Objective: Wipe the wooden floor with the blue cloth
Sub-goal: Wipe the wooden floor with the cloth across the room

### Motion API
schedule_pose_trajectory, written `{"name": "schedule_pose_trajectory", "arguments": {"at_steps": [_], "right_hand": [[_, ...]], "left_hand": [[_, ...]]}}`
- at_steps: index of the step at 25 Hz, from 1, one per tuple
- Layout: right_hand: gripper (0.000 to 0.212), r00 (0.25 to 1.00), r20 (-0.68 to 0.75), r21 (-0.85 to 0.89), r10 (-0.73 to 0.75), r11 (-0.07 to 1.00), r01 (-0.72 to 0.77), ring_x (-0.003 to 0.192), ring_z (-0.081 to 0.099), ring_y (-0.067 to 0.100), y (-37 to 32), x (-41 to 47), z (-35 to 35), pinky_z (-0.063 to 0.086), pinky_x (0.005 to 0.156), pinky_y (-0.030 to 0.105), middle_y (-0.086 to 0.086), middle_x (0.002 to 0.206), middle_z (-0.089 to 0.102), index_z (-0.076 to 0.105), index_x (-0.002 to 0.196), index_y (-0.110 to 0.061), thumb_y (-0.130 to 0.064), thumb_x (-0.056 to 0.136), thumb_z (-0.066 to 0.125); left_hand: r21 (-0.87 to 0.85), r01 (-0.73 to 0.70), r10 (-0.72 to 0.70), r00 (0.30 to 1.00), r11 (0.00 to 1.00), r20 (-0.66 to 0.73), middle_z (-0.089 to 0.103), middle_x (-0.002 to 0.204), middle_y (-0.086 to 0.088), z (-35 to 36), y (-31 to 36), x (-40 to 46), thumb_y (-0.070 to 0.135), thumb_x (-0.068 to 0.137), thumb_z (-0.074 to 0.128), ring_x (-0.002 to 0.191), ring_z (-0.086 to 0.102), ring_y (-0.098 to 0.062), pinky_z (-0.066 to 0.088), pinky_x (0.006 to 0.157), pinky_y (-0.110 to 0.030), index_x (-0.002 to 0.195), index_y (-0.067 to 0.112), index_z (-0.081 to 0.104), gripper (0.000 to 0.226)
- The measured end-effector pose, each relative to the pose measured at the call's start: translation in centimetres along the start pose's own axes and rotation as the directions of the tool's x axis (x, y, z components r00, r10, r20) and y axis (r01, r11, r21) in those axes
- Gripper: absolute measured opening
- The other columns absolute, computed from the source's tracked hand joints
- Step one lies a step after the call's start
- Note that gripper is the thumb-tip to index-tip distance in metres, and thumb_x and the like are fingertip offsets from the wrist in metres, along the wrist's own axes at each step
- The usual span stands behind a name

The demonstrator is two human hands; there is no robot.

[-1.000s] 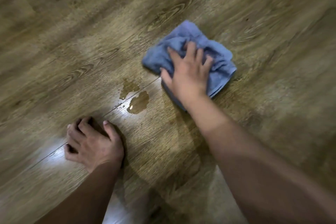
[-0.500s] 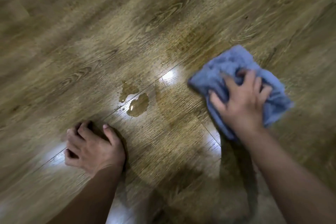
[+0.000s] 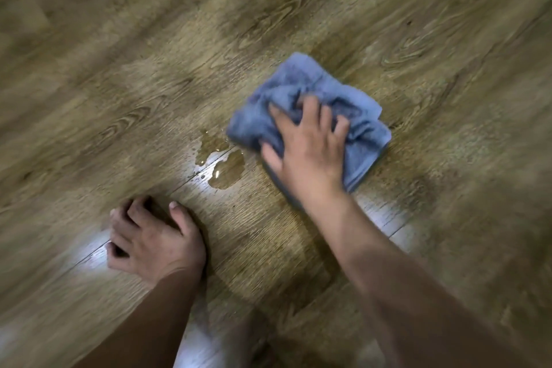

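Observation:
A crumpled blue cloth (image 3: 358,116) lies on the wooden floor (image 3: 149,54) right of centre. My right hand (image 3: 307,152) presses down on the cloth with spread fingers, the fingertips bunching its folds. A small puddle of water (image 3: 222,164) sits on the planks just left of the cloth's near corner. My left hand (image 3: 152,239) rests on the floor at the lower left, propped on bent fingers and holding nothing.
Plank seams run diagonally across the floor. A bright glare patch (image 3: 89,254) shows beside my left hand, and a damp sheen (image 3: 385,215) lies on the boards below the cloth.
My right hand has slid the cloth back to the left, from the far right side up to the edge of the puddle. My left hand has stayed in place.

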State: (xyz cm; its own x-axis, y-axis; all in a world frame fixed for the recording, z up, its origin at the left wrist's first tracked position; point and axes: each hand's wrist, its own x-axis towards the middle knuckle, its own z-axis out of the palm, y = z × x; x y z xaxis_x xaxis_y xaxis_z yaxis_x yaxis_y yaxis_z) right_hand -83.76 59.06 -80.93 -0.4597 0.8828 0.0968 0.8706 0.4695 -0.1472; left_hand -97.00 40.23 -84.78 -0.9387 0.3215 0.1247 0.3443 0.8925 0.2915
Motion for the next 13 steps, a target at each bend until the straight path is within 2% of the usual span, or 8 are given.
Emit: {"name": "schedule_pose_trajectory", "arguments": {"at_steps": [3,6,10,13], "right_hand": [[0.061,0.994,0.049,0.036,-0.095,0.995,0.093,0.099,0.051,0.032,1.5,-8.1,-0.6,0.032,0.091,0.046,0.009,0.123,0.048,0.062,0.131,-0.033,-0.057,0.075,0.066],[0.062,0.997,0.059,0.044,-0.045,0.998,0.043,0.099,0.054,0.035,6.1,-11.7,-1.6,0.029,0.091,0.046,0.009,0.123,0.047,0.066,0.131,-0.035,-0.061,0.074,0.061],[0.059,0.993,0.001,0.027,0.114,0.993,-0.114,0.106,0.048,0.038,11.2,-8.8,-2.6,0.032,0.091,0.052,0.013,0.125,0.043,0.065,0.129,-0.029,-0.059,0.079,0.059],[0.056,0.971,-0.045,-0.018,0.235,0.972,-0.236,0.115,0.047,0.042,11.7,-3.0,-2.1,0.032,0.096,0.057,0.020,0.130,0.045,0.063,0.127,-0.026,-0.059,0.083,0.057]], "left_hand": [[0.000,0.003,-0.003,1.000,1.000,0.003,0.044,0.147,-0.015,0.2,-0.2,0.1,0.048,0.091,0.044,0.136,0.039,-0.035,0.025,0.109,-0.062,0.127,0.015,0.047,0.049],[0.000,0.002,-0.002,1.000,1.000,0.001,0.044,0.147,-0.014,0.2,-0.4,0.1,0.049,0.091,0.044,0.137,0.038,-0.034,0.024,0.110,-0.060,0.126,0.016,0.047,0.048],[0.006,0.008,-0.008,1.000,1.000,0.008,0.044,0.146,-0.010,0.4,-0.5,0.3,0.050,0.090,0.044,0.137,0.037,-0.031,0.023,0.110,-0.057,0.126,0.020,0.047,0.047],[0.008,0.011,-0.011,1.000,1.000,0.016,0.045,0.146,-0.009,0.3,-0.4,0.2,0.050,0.090,0.044,0.136,0.039,-0.032,0.023,0.110,-0.057,0.126,0.019,0.049,0.048]]}}
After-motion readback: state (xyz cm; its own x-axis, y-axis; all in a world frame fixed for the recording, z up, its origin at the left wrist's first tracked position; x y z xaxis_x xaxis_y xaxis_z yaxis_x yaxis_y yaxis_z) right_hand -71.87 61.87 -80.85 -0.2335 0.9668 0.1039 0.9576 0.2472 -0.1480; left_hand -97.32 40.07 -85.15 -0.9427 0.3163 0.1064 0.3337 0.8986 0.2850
